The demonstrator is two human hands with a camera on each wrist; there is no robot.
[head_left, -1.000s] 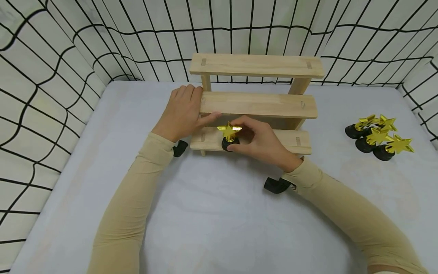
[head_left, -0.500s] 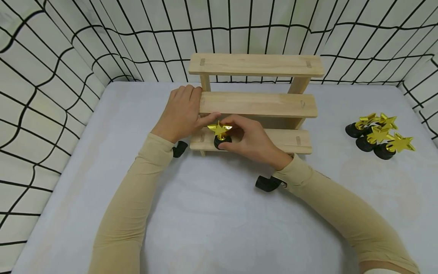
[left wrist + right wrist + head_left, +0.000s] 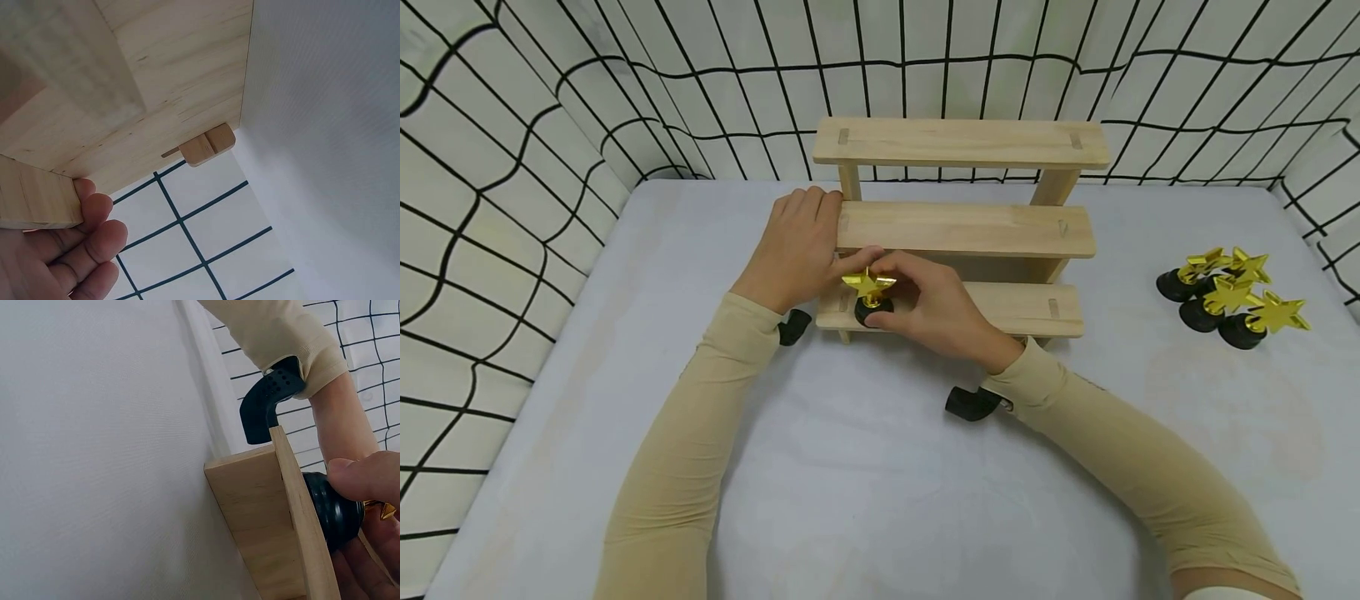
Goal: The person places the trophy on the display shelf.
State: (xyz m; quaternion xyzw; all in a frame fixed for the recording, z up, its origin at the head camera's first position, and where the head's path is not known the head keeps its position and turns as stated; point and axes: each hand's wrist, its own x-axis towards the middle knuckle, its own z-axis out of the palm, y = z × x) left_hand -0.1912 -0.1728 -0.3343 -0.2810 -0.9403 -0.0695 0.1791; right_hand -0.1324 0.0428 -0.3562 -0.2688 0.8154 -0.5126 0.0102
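Observation:
A wooden rack with three stepped shelves [image 3: 962, 229] stands at the back of the table. My right hand [image 3: 936, 312] pinches a small gold star trophy [image 3: 868, 287] by its round black base, near the left end of the lowest shelf [image 3: 1000, 308]. In the right wrist view, the black base [image 3: 334, 512] sits against the shelf board [image 3: 300, 512], with the thumb on it. My left hand [image 3: 797, 246] grips the left end of the middle shelf. Its fingertips [image 3: 103, 237] curl round the board end in the left wrist view.
Several more gold star trophies [image 3: 1228, 296] with black bases stand grouped on the white-covered table [image 3: 880, 483], to the right of the rack. Black wire grid panels [image 3: 962, 58] enclose the table at the back and sides.
My right hand has moved the trophy leftward along the lowest shelf, toward its left end. The left hand has stayed on the middle shelf's end.

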